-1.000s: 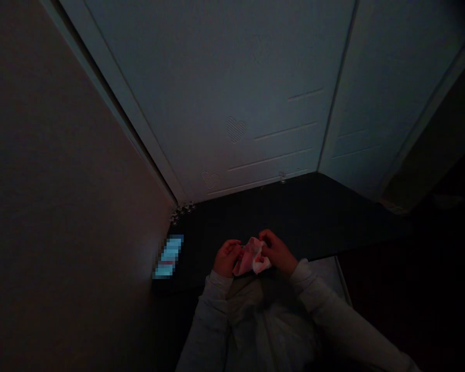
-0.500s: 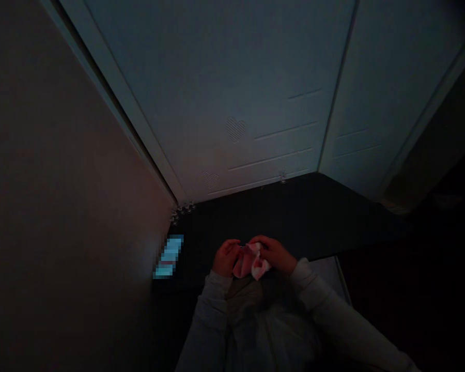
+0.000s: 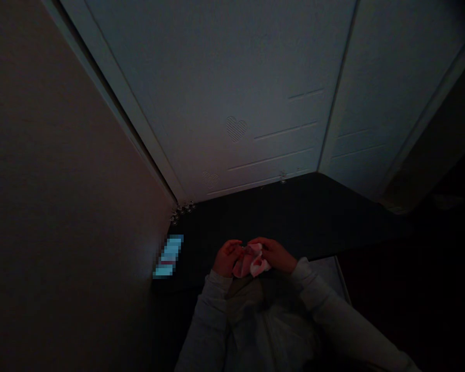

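A small piece of pink and white cloth [image 3: 251, 263] hangs in loose folds between my two hands, close to my body at the near edge of the dark tabletop. My left hand [image 3: 227, 257] is closed on its left side, with the fingers curled toward the middle. My right hand [image 3: 276, 254] pinches the upper right part of the cloth, and a white fold droops beneath those fingers. Dim light hides what kind of cloth item it is and whether anything small lies between the fingertips.
A lit, blurred-out screen [image 3: 169, 256] lies at the left by the wall [image 3: 81, 206]. Several small shiny objects [image 3: 183, 208] stand in the back left corner, and another small shiny object [image 3: 282, 176] stands at the back. White panels [image 3: 256, 77] with carved hearts rise behind the dark tabletop [image 3: 294, 217].
Both hands have drawn slightly closer together over the cloth, and its upper middle is more bunched. The other things stay where they were.
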Tool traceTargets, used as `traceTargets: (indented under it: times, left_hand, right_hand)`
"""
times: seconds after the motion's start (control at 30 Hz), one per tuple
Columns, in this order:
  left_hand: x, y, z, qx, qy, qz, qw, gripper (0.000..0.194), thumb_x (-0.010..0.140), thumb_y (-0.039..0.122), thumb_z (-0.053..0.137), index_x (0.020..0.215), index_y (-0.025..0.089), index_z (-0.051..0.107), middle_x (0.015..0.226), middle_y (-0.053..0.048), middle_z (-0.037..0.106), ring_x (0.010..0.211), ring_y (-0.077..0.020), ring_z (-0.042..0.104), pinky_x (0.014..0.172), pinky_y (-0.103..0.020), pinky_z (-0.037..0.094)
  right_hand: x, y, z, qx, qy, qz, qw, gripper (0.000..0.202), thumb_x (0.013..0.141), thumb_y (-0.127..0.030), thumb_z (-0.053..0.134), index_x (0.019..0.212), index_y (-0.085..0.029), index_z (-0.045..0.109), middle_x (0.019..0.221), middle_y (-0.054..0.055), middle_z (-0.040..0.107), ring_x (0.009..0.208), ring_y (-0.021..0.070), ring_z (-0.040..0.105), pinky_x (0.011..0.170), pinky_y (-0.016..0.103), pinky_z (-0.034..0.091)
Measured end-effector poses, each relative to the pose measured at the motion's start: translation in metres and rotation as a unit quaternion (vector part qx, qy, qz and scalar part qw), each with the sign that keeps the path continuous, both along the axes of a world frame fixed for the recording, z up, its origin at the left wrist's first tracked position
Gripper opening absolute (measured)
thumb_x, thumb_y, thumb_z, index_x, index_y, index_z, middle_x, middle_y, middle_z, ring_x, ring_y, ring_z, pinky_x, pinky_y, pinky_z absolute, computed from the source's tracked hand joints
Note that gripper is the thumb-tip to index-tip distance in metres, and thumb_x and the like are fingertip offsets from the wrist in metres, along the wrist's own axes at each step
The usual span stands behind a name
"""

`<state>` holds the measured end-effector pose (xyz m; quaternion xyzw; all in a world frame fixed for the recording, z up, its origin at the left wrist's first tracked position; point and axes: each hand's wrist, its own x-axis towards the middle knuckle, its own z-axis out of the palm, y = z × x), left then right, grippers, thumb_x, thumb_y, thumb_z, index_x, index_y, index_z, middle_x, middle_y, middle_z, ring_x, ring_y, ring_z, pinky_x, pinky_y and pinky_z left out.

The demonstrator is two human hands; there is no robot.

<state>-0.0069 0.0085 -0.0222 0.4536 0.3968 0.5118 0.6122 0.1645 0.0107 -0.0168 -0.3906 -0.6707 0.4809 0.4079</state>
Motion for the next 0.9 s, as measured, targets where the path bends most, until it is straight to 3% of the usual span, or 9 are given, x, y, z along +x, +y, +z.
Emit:
traceTargets:
  times: [0.23,0.47,0.67,0.9]
  left_hand:
    - [-0.0001,-0.0004,0.0011,0.002,-0.026,-0.006,1.000,0.036,0.057,0.031,0.066,0.085,0.014,0.053,0.066,-0.001,0.059,0.057,-0.0104,0.054,0.056,-0.023,0.040]
    - [-0.0008,-0.0002,0.0013,0.000,-0.060,-0.017,0.998,0.033,0.057,0.027,0.067,0.084,0.014,0.054,0.070,-0.002,0.060,0.054,-0.0076,0.051,0.054,-0.021,0.039]
    - [0.0002,-0.0018,0.0051,-0.027,-0.095,0.002,0.995,0.032,0.051,0.022,0.070,0.078,0.014,0.053,0.067,-0.001,0.060,0.057,-0.0091,0.054,0.055,-0.021,0.040]
    - [-0.0024,-0.0009,0.0063,-0.051,-0.138,0.039,0.988,0.033,0.053,0.022,0.069,0.079,0.015,0.049,0.065,0.000,0.060,0.050,-0.0071,0.052,0.050,-0.020,0.039]
  right_hand:
    - [-0.0006,0.0007,-0.0012,-0.001,0.002,-0.001,1.000,0.022,0.070,-0.023,0.047,0.088,-0.015,0.058,0.077,0.002,0.059,0.069,0.0133,0.052,0.060,0.022,0.040]
    - [-0.0024,0.0021,-0.0008,-0.069,0.075,-0.001,0.995,0.017,0.065,-0.023,0.053,0.080,-0.016,0.051,0.066,-0.003,0.052,0.058,0.0096,0.047,0.051,0.019,0.037]
    - [-0.0031,0.0049,-0.0069,-0.055,0.098,-0.065,0.992,0.015,0.065,-0.024,0.054,0.075,-0.019,0.044,0.059,-0.006,0.046,0.049,0.0074,0.042,0.047,0.019,0.034]
    - [-0.0018,0.0065,-0.0029,-0.023,0.157,-0.050,0.986,0.023,0.068,-0.030,0.052,0.087,-0.018,0.046,0.078,0.000,0.052,0.071,0.0124,0.050,0.063,0.024,0.040]
